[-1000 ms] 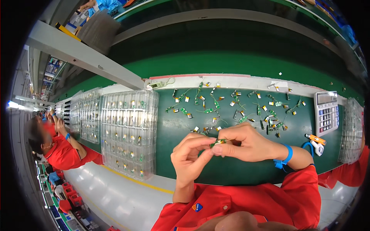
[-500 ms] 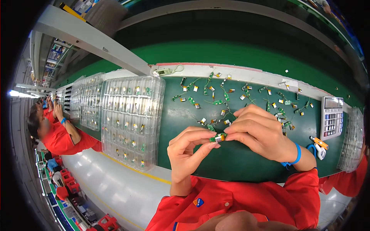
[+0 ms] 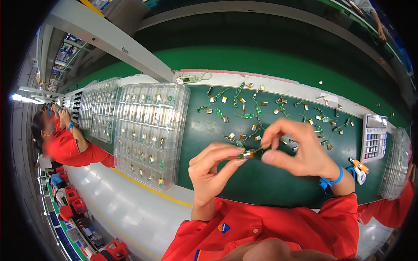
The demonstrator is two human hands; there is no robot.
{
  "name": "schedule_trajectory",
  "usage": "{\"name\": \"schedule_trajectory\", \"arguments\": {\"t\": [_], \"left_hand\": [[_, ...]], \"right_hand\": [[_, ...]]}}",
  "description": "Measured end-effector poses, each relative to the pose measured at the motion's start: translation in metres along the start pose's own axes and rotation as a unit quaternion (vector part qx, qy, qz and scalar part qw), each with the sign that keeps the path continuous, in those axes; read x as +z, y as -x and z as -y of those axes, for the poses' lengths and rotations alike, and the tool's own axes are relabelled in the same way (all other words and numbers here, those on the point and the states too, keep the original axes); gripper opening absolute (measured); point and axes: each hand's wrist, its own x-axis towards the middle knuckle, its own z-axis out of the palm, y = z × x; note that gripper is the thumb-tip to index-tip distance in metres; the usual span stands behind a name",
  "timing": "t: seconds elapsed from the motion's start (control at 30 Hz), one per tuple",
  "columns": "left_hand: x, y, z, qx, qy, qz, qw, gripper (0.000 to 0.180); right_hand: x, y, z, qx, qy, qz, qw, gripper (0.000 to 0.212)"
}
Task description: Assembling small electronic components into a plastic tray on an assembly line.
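My left hand (image 3: 212,170) and my right hand (image 3: 296,149) meet above the green mat (image 3: 265,182), both pinching one small part (image 3: 247,154): a silver and orange cell joined to a tiny green circuit board with thin wires. The left thumb and forefinger grip the cell end; the right fingers hold the wire side. A blue wrist strap (image 3: 331,180) circles my right wrist. Several more of these small parts (image 3: 257,111) lie scattered on the mat beyond my hands.
A clear plastic compartment tray (image 3: 150,130) holding several parts lies left of my hands, with more trays (image 3: 102,108) beyond it. A calculator (image 3: 373,138) and small cutters (image 3: 358,167) sit at the right. Another person in red (image 3: 65,143) works at far left.
The view has shifted so the trays take up more of the left side. My hands still pinch the same part and now sit slightly lower and to the right in the picture.
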Motion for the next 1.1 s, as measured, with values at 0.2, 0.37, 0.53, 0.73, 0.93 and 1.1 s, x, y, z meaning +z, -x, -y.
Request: {"name": "schedule_trajectory", "arguments": {"t": [0.2,0.37,0.53,0.73,0.93,1.1], "left_hand": [[0.0,-0.001,-0.005,0.045,-0.088,0.026,0.995,0.024],[-0.003,0.006,0.001,0.023,-0.042,0.057,0.997,0.027],[-0.019,0.022,0.001,0.015,-0.043,0.025,0.999,0.018],[-0.116,0.057,-0.013,0.018,-0.216,-0.22,0.951,0.018],[-0.248,0.108,-0.004,0.006,-0.465,-0.476,0.746,0.016],[-0.259,0.117,0.025,-0.012,-0.51,-0.469,0.721,0.015]], "right_hand": [[0.019,-0.002,-0.001,0.038,-0.087,0.089,0.992,0.016],[0.026,0.006,-0.004,-0.015,-0.001,0.05,0.999,0.012],[0.042,0.011,-0.014,0.066,-0.003,0.074,0.995,0.02],[0.041,0.005,-0.012,0.143,-0.037,0.054,0.988,0.025],[0.04,-0.006,-0.017,0.131,-0.006,0.076,0.988,0.019],[0.046,-0.005,-0.015,0.144,0.021,0.07,0.987,0.019]]}}
